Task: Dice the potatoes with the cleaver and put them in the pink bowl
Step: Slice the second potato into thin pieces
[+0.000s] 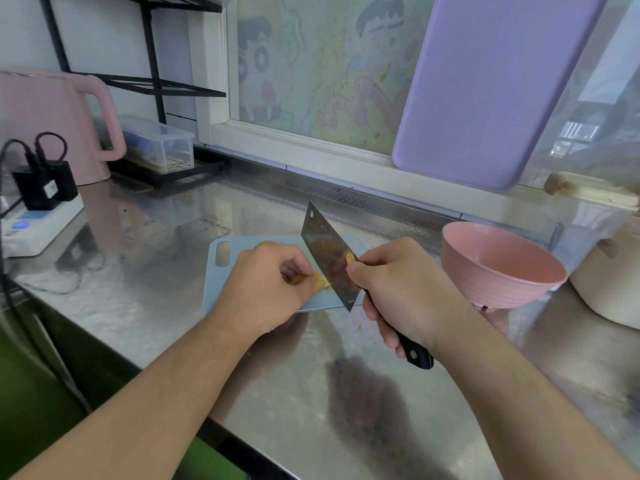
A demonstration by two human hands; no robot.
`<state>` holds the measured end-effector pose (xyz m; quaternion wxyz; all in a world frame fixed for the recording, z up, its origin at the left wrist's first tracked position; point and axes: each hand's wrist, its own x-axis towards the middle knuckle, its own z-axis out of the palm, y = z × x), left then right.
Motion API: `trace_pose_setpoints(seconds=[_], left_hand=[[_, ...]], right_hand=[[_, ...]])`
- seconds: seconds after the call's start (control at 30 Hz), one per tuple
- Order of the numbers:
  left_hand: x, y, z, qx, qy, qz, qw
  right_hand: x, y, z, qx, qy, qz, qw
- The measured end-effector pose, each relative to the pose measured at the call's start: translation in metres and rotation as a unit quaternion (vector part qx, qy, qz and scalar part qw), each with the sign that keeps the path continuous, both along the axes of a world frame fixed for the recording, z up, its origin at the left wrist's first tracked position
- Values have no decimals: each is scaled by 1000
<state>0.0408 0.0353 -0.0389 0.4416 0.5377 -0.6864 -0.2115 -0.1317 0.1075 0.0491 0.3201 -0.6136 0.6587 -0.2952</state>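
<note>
- Your left hand [266, 285] pinches a potato [320, 281] piece on the blue board [221, 271]; those fingertips sit just beside the blade and could be nicked.
- Your right hand [398, 292] wraps the cleaver [329, 258]; its yellow sticker is unreadable.
- The pink bowl [502, 268] waits, right, apparently empty.
</note>
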Motion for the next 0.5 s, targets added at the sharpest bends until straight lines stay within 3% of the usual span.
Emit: trace_pose_setpoints(seconds=[0.5], left_hand=[[0, 1, 1, 2, -4, -7, 1000]], right_hand=[[0, -1, 0, 6, 5, 1, 1000]])
